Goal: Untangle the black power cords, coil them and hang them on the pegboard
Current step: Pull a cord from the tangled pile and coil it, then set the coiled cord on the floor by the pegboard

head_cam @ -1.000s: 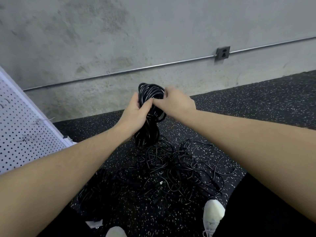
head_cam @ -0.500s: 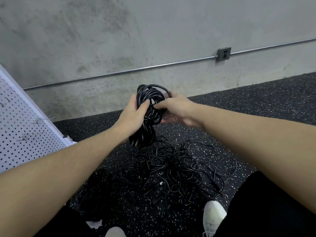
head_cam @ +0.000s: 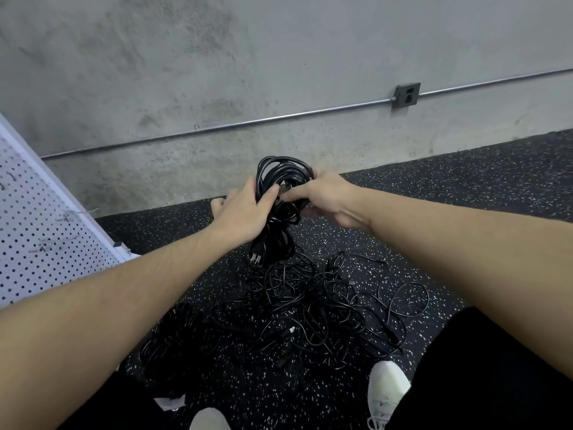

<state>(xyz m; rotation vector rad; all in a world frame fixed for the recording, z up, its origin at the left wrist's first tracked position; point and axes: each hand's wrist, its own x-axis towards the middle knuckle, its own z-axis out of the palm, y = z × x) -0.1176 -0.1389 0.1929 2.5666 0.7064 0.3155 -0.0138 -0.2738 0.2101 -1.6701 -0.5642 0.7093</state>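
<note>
The left hand (head_cam: pixel 245 212) hides the middle of the coiled cord (head_cam: pixel 279 209), the pegboard (head_cam: pixel 37 231) runs off the left edge, and the near shoes (head_cam: pixel 387 389) are cut by the bottom edge.

Bare concrete wall (head_cam: pixel 217 57) with conduit (head_cam: pixel 248 123) and outlet (head_cam: pixel 406 95) above black speckled floor (head_cam: pixel 465 181)

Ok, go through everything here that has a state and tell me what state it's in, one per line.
Coiled cord: bundled, held up off the floor.
Left hand: grips the coil's middle.
Right hand: pinches the coil.
Cord pile: tangled on the floor.
Pegboard: hooks bare, nothing hung.
Wall outlet: nothing plugged in.
</note>
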